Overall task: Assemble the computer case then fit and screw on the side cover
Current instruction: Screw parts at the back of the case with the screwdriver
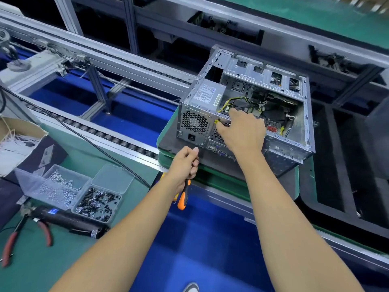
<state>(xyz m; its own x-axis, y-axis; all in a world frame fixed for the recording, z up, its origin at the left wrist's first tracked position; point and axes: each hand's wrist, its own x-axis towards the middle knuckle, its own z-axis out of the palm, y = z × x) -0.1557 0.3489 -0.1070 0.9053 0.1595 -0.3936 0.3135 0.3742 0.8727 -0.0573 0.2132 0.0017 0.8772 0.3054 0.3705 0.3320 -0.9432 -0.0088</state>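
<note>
A grey metal computer case (303, 114) lies on its side on a dark pallet (282, 165), its open side up, with cables, a board and the power supply (207, 95) showing inside. My right hand (242, 131) reaches over the case's near rear edge, beside the power supply, fingers curled at that edge with fingertips against the metal; whether it holds anything is hidden. My left hand (186, 163) is below the case's rear corner and grips an orange and black screwdriver (183, 196), handle pointing down. No side cover is visible.
A clear two-compartment box holds silver screws (57, 187) and black screws (96, 203) on the green bench at left. A black electric screwdriver (69, 221) and red-handled pliers (12, 243) lie beside it. A roller conveyor (101, 133) runs behind. Black foam trays (345, 175) are at right.
</note>
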